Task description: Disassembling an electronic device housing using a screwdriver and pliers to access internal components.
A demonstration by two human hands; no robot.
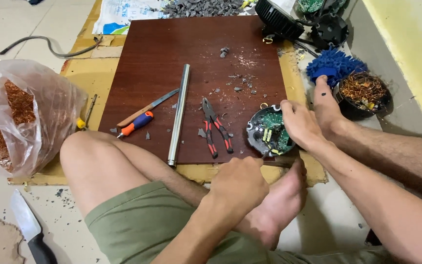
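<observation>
My right hand [299, 124] grips the rim of a round black housing [258, 128] that holds a green circuit board [273, 131]. The housing rests on the near right corner of a dark red wooden board [172, 54]. My left hand [238, 183] is closed in a fist just in front of the housing, around a thin dark tool [282, 164] whose tip points at the housing's near edge. Most of the tool is hidden by my fingers. My bare foot [282, 205] lies right under the left hand.
On the board lie red-handled pliers [216, 131], a steel tube [178, 115], an orange-and-blue screwdriver [135, 124], a knife [145, 108] and grey chips. A bag of copper wire [10, 117] sits left. A blue finned part [335, 63] and a bowl of copper scraps [365, 90] sit right.
</observation>
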